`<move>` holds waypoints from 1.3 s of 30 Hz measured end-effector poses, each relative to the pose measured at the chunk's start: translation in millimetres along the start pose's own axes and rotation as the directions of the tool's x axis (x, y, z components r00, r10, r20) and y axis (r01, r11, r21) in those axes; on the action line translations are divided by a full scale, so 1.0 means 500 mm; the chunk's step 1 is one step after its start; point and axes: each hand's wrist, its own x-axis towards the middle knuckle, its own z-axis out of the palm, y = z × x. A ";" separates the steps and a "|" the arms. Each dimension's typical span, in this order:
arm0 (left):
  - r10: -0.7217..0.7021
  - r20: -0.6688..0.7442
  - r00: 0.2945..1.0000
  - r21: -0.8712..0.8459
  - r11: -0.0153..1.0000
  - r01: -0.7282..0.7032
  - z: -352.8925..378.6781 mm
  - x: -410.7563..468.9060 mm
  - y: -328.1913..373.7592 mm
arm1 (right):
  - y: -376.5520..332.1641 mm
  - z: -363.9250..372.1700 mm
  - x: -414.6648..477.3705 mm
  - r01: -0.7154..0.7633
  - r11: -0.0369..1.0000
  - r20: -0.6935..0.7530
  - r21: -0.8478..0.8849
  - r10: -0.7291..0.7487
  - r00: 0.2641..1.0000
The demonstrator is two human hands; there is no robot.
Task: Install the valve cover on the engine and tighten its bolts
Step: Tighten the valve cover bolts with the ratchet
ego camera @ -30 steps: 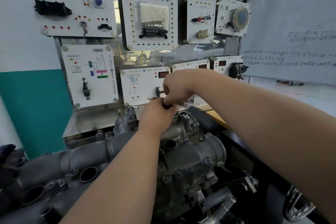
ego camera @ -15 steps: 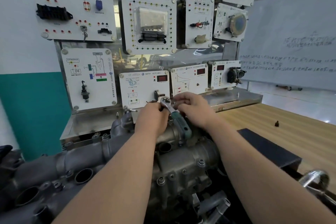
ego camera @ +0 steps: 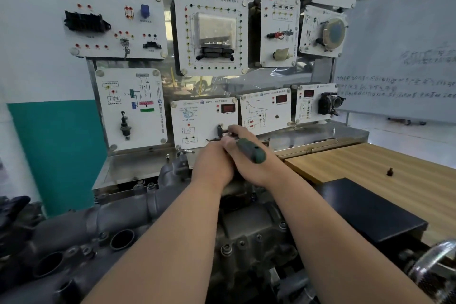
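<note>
Right hand (ego camera: pixel 259 168), wrapped round a dark green-handled ratchet wrench (ego camera: pixel 250 150), has swung it rightward; left hand (ego camera: pixel 212 165), touching beside it, covers the wrench head, fingers hidden; grey cast-metal valve cover (ego camera: pixel 249 232) sits beneath both wrists; bolt-tightening looks under way.

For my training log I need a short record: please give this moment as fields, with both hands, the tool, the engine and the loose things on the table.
engine: under both forearms
tool: ratchet wrench, green handle sticking out toward the camera
right grip: hand holds the ratchet wrench handle
left grip: hand on the engine top, touching the right one; fingers hidden
wooden table: small black part, perhaps a bolt; black slab nearer the engine
</note>
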 end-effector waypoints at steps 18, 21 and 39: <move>0.047 0.073 0.996 0.139 0.989 -0.057 0.009 0.008 -0.006 | 0.031 -0.022 0.027 -0.180 0.971 -0.080 0.158 0.194 0.978; 0.025 0.084 0.996 0.251 0.967 -0.045 0.011 0.009 -0.001 | 0.035 -0.020 0.015 -0.122 0.988 -0.044 0.090 0.127 0.991; -0.044 0.099 0.994 0.206 0.978 0.023 0.025 0.018 -0.007 | 0.005 0.008 0.001 -0.105 0.985 -0.100 -0.140 0.092 0.991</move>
